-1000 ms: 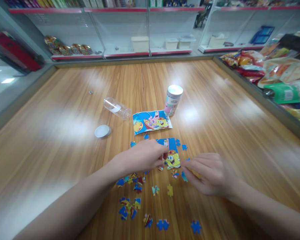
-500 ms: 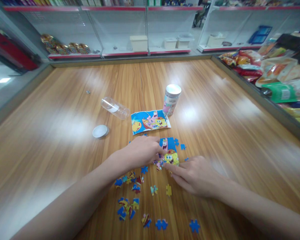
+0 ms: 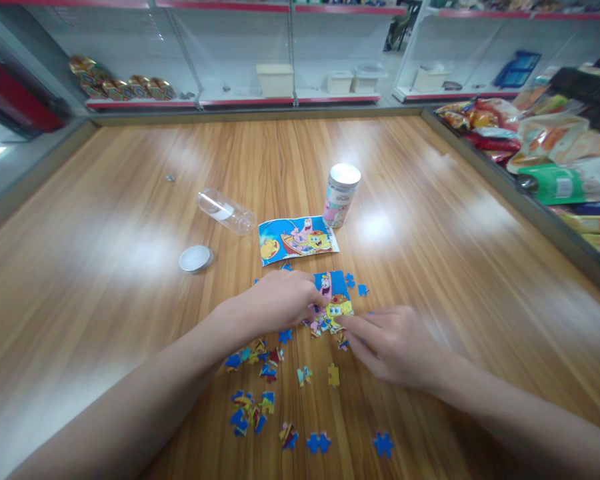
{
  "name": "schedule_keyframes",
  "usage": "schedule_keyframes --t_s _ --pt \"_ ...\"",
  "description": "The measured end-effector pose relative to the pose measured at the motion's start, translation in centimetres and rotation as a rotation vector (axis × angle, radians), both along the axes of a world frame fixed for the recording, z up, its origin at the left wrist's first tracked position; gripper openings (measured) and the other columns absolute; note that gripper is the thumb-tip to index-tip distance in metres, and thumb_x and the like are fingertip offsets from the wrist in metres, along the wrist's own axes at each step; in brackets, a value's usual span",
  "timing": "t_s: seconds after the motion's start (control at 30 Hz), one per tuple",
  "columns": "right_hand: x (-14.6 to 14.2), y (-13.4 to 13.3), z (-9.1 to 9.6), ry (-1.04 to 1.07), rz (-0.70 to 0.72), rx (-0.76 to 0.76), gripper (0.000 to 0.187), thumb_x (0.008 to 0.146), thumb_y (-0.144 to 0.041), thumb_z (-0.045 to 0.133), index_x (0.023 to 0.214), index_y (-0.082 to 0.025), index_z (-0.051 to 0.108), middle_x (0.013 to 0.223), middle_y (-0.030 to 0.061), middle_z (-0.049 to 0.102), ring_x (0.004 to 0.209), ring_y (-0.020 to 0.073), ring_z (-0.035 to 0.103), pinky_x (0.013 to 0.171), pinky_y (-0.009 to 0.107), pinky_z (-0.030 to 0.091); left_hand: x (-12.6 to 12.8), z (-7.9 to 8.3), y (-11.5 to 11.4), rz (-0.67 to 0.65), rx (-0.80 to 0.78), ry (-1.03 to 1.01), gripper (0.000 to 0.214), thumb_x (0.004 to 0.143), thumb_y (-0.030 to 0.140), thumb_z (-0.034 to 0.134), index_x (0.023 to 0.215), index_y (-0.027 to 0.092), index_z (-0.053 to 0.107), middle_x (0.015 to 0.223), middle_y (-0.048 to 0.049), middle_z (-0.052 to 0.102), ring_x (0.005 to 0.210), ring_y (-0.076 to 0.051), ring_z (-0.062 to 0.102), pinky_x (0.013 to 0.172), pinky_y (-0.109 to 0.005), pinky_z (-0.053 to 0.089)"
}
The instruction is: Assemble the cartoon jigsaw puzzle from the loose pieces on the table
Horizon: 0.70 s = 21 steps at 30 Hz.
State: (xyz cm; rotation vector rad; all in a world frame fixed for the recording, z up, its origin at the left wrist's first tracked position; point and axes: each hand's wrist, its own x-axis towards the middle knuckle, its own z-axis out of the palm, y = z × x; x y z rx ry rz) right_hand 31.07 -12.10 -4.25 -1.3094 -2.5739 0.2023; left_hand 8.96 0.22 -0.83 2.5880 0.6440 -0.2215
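A partly joined jigsaw puzzle (image 3: 336,283) lies on the table, showing a yellow and a pink cartoon figure on blue. My left hand (image 3: 287,297) rests over its left side, fingers bent and pressed onto the pieces, covering part of the picture. At the lower right edge my right hand (image 3: 395,340) is closed in a pinch against a jigsaw piece; the fingertips hide most of that piece. Just below the fingers sits another loose piece (image 3: 343,342). Behind the puzzle lies the picture sheet (image 3: 297,240) with the same figures.
Several loose pieces (image 3: 253,413) are scattered nearer me. A cylindrical tin (image 3: 341,197) stands at the sheet's right corner. Left of the sheet lie a clear plastic bottle (image 3: 227,211) and a round lid (image 3: 195,259). Bagged goods (image 3: 550,143) line the right side; shelves (image 3: 240,67) stand behind.
My right fingertips have shifted slightly right along the puzzle's lower edge, uncovering a loose piece beneath them. My left hand stays on the puzzle. The view has tilted down a little.
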Motion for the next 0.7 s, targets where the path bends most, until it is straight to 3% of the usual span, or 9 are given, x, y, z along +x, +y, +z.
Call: schedule_keyframes --t_s 0.17,0.33,0.47,0.7 --pt "-0.3 0.5 -0.1 0.041 -0.032 0.006 0.024 0.096 -0.02 0.051 0.115 -0.018 0.065 0.097 0.0062 0.07 0.087 0.0199 0.064 0.072 0.032 0.047 -0.1 -0.3 0.0 -0.007 -0.002 -0.022 0.018 0.09 0.024 0.06 0.099 0.026 0.076 0.09 -0.0046 0.071 0.085 -0.017 0.066 0.073 -0.026 0.047" --pt "-0.9 0.6 0.9 0.022 0.11 0.021 0.03 0.096 -0.021 0.051 0.122 -0.016 0.064 0.142 0.0121 0.054 0.111 0.0269 0.056 0.089 0.041 0.052 0.0 -0.4 0.0 -0.003 0.044 0.005 0.019 0.088 0.022 0.063 0.099 0.029 0.077 0.088 -0.0034 0.073 0.081 -0.019 0.067 0.066 -0.026 0.045" --pt "-1.0 0.6 1.2 -0.003 0.202 -0.028 0.035 0.096 -0.026 0.052 0.127 -0.014 0.063 0.136 0.0109 0.059 0.108 0.0276 0.055 0.093 0.045 0.051 -0.2 -0.6 0.1 -0.006 0.064 -0.01 0.015 0.089 0.026 0.064 0.096 0.031 0.076 0.086 -0.0024 0.073 0.082 -0.021 0.068 0.063 -0.027 0.042" --pt "-1.0 0.4 1.2 0.043 0.214 -0.055 0.029 0.094 -0.021 0.055 0.12 -0.015 0.066 0.136 0.0107 0.059 0.117 0.0278 0.054 0.098 0.046 0.049 -0.2 -1.2 0.2 -0.016 0.081 -0.026 0.019 0.089 0.027 0.064 0.104 0.032 0.076 0.087 -0.0035 0.073 0.081 -0.021 0.068 0.061 -0.027 0.039"
